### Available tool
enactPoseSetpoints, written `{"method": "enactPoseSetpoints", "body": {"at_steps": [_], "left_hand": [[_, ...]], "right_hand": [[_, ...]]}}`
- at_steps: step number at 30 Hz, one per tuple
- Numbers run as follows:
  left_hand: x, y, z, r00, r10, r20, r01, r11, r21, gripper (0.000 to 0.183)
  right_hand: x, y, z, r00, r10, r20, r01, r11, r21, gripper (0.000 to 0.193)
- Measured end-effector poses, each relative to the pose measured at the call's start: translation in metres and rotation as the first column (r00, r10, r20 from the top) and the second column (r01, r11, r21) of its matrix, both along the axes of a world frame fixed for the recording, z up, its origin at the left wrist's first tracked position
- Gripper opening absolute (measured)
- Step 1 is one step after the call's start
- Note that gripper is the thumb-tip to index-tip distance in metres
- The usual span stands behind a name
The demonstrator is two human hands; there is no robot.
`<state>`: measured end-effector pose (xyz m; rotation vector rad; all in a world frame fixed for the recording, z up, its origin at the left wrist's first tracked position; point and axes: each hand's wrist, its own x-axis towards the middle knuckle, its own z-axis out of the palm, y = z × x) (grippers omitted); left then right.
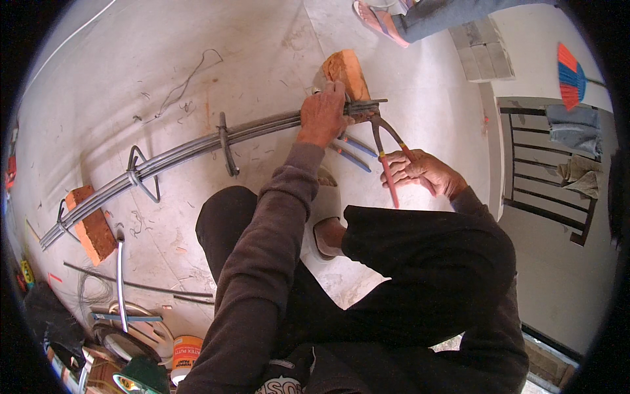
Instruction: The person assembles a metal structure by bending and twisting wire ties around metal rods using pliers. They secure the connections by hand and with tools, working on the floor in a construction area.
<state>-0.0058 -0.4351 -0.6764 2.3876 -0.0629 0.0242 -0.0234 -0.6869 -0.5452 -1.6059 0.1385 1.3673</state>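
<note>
Scuffed pale floor [256, 65] spreads under the work, with a black metal frame [525, 110] at the right holding a faded blue cloth [572, 128]. Across it runs a long bundle of thin grey steel rods [190, 150], from the lower left to the upper middle. It crosses an orange-red clay brick [97, 233] near its left end and meets a second orange clay brick [348, 69] near the other. Bent grey metal loops [226, 146] sit along it.

The left hand [323, 113] has its grip closed around the bundle, near the second brick. The right hand [423, 174] grips a pair of steel pincers with red handles [387, 169]; the handles stand spread and the head touches the rods' end. Just beside lies a blue-handled tool [351, 157], partly hidden by the left hand. At the top, another person's sandalled foot [384, 23] shows.
</note>
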Motion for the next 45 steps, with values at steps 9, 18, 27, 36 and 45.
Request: {"method": "enactPoseSetpoints", "body": {"at_steps": [9, 18, 27, 36, 45], "left_hand": [[-0.004, 0.008, -0.008, 0.993, 0.004, 0.114, 0.001, 0.999, -0.041, 0.048], [-0.006, 0.008, -0.006, 0.995, 0.003, 0.099, 0.009, 0.993, -0.115, 0.046], [-0.004, 0.009, -0.011, 0.998, 0.004, 0.061, 0.001, 0.997, -0.082, 0.051], [-0.006, 0.009, -0.006, 0.995, 0.009, 0.1, 0.002, 0.994, -0.106, 0.046], [-0.004, 0.007, -0.014, 0.995, 0.005, 0.096, 0.0, 0.998, -0.055, 0.049]], "right_hand": [[0.026, 0.003, 0.026, 0.99, 0.088, 0.11, -0.054, 0.957, -0.287, 0.051], [0.038, 0.007, 0.02, 0.13, 0.912, 0.389, -0.213, 0.409, -0.887, 0.064], [0.049, 0.045, 0.013, -0.294, 0.923, 0.246, 0.159, 0.301, -0.94, 0.072], [0.037, 0.045, 0.002, -0.192, 0.904, 0.381, 0.203, 0.416, -0.886, 0.077], [0.04, 0.033, -0.012, -0.248, 0.898, 0.362, 0.301, 0.427, -0.853, 0.069]]}}
